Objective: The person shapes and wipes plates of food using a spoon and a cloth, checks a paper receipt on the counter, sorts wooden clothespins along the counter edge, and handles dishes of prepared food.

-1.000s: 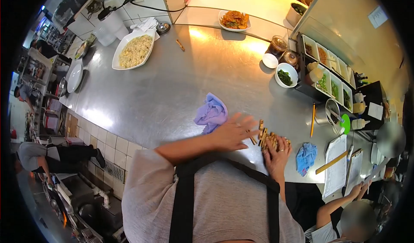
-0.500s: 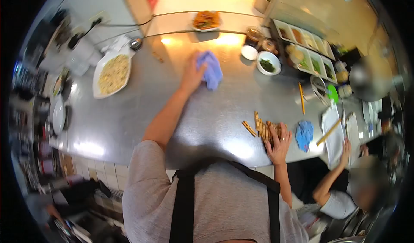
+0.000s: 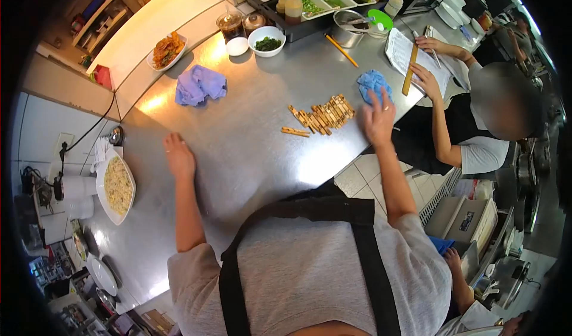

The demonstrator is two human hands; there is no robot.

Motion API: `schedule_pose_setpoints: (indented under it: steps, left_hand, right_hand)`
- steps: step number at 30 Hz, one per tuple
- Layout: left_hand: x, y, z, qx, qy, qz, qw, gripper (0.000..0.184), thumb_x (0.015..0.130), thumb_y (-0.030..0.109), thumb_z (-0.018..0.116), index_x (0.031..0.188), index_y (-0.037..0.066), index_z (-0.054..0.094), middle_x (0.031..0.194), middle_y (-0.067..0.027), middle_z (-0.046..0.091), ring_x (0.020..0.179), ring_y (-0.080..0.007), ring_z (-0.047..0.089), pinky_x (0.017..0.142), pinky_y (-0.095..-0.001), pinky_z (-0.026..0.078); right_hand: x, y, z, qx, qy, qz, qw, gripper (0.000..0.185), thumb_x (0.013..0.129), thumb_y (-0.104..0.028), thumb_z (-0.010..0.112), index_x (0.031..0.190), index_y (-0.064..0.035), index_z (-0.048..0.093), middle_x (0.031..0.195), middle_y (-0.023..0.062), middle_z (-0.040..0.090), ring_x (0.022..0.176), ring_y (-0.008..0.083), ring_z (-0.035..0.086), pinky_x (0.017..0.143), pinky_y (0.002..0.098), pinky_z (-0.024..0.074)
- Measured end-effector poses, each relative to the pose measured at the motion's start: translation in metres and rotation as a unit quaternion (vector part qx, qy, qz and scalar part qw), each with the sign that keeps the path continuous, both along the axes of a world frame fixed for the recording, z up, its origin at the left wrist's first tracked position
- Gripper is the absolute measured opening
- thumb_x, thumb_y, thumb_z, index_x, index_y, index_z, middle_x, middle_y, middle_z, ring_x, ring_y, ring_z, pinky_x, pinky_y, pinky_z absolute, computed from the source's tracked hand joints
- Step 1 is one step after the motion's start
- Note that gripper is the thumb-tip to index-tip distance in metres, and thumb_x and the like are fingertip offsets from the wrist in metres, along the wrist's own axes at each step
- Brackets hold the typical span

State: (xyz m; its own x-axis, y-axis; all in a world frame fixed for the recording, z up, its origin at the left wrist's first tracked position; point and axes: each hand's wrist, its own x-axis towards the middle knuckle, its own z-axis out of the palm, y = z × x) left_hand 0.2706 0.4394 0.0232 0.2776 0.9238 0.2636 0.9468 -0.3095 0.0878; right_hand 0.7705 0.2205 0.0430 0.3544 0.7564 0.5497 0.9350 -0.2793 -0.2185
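The small wooden pieces (image 3: 325, 115) lie on the bench (image 3: 256, 163) to the left of my right hand (image 3: 379, 121), just beside it and apart from it. They make 1 close group, a slanted row which goes from near left to far right. Inside this row, most of the pieces have their long axis going from far left to near right. 1 loose piece (image 3: 295, 131) is at the near left side of the group, and it lies almost from left to right.

My right hand is much nearer to the pieces than my left hand (image 3: 179, 156), which is well apart from them, across the bench to the left. The right fingers are released and somewhat spread, and they point to the far side, so the group is beside them and not in front of their tips. In front of these tips is the blue cloth (image 3: 374, 82); the hand is a little blurred, and I cannot tell if the fingers touch the cloth or are only above it.

My left fingers are also released, stretched out low at the bench, and they hold nothing. The purple cloth (image 3: 201, 85) lies crumpled on the far side of this hand and a little to the right, apart from its fingertips.
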Motion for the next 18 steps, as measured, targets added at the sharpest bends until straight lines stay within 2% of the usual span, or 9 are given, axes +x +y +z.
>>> schedule_pose_setpoints:
  steps: [2,4,5,8,9,12,13,16,18]
  left_hand:
    - [0.021,-0.048,-0.01,-0.004,-0.054,-0.047,0.997,0.039,0.092,0.009,0.042,0.129,-0.004,0.047,0.136,-0.0227,0.044,0.133,-0.0402,0.031,0.109,-0.0427,0.03]
    - [0.057,-0.1,0.005,-0.04,-0.103,-0.082,0.99,0.04,0.09,0.005,0.045,0.128,-0.005,0.048,0.137,-0.0229,0.043,0.134,-0.04,0.032,0.109,-0.0425,0.031]
    - [0.083,-0.134,0.003,-0.042,-0.097,-0.102,0.989,0.04,0.089,0.004,0.047,0.128,-0.005,0.048,0.136,-0.0229,0.045,0.133,-0.04,0.033,0.109,-0.0428,0.03]
    - [0.14,-0.177,0.003,-0.061,-0.141,-0.136,0.979,0.042,0.087,0.004,0.05,0.128,-0.004,0.048,0.138,-0.0225,0.043,0.133,-0.0398,0.034,0.11,-0.0433,0.029]
    - [0.155,-0.186,0.004,-0.07,-0.163,-0.14,0.974,0.043,0.086,0.004,0.051,0.128,-0.004,0.048,0.139,-0.0223,0.042,0.133,-0.0397,0.033,0.11,-0.0435,0.029]
    - [0.197,-0.2,0.02,-0.111,-0.28,-0.121,0.946,0.045,0.086,0.006,0.053,0.129,-0.004,0.047,0.143,-0.0226,0.037,0.134,-0.0405,0.031,0.11,-0.044,0.028]
    - [0.205,-0.203,0.02,-0.091,-0.268,-0.113,0.952,0.046,0.085,0.006,0.054,0.129,-0.003,0.047,0.143,-0.0229,0.036,0.134,-0.0405,0.032,0.11,-0.044,0.028]
    - [0.22,-0.215,0.02,-0.052,-0.257,-0.089,0.961,0.048,0.084,0.007,0.056,0.13,-0.003,0.047,0.145,-0.0237,0.033,0.134,-0.0408,0.032,0.11,-0.044,0.028]
    - [0.222,-0.229,0.021,-0.055,-0.282,-0.076,0.955,0.048,0.083,0.008,0.058,0.129,-0.002,0.047,0.144,-0.0242,0.035,0.133,-0.0412,0.033,0.11,-0.0441,0.028]
  right_hand:
    - [0.032,0.012,-0.003,0.001,0.042,0.004,0.999,0.044,0.085,-0.021,0.06,0.128,-0.0116,0.053,0.136,0.0194,0.045,0.118,0.0368,0.047,0.1,0.047,0.0348]
    - [0.063,0.023,-0.025,-0.018,0.094,0.045,0.994,0.041,0.086,-0.024,0.06,0.124,-0.0106,0.055,0.133,0.0169,0.049,0.114,0.0347,0.049,0.096,0.0488,0.0371]
    - [0.064,0.029,-0.029,-0.015,-0.05,0.023,0.998,0.039,0.085,-0.024,0.06,0.121,-0.01,0.057,0.124,0.0153,0.055,0.111,0.0345,0.051,0.091,0.0472,0.0414]
    - [0.074,0.038,-0.015,-0.058,0.004,0.021,0.998,0.036,0.082,-0.021,0.062,0.116,-0.0101,0.06,0.115,0.0143,0.059,0.108,0.0348,0.052,0.088,0.0444,0.044]
    - [0.08,0.042,-0.004,-0.082,0.018,0.022,0.996,0.031,0.078,-0.016,0.062,0.109,-0.0095,0.062,0.107,0.0146,0.06,0.102,0.0355,0.055,0.084,0.043,0.0467]
    - [0.112,0.068,0.011,-0.005,0.13,0.001,0.992,0.026,0.077,-0.013,0.061,0.102,-0.0087,0.062,0.103,0.0154,0.06,0.096,0.0361,0.058,0.08,0.045,0.0481]
    - [0.122,0.079,0.017,0.053,0.107,0.018,0.993,0.022,0.078,-0.012,0.06,0.1,-0.0077,0.062,0.099,0.0164,0.06,0.091,0.0372,0.059,0.078,0.0452,0.0492]
    - [0.143,0.112,0.027,0.054,0.066,0.026,0.996,0.022,0.078,-0.01,0.059,0.099,-0.0072,0.062,0.097,0.0168,0.061,0.09,0.0378,0.059,0.078,0.0459,0.0491]
    - [0.162,0.138,0.005,-0.073,0.009,0.037,0.997,0.032,0.082,-0.011,0.054,0.113,-0.012,0.061,0.114,0.0158,0.059,0.105,0.0366,0.056,0.087,0.0451,0.0483]
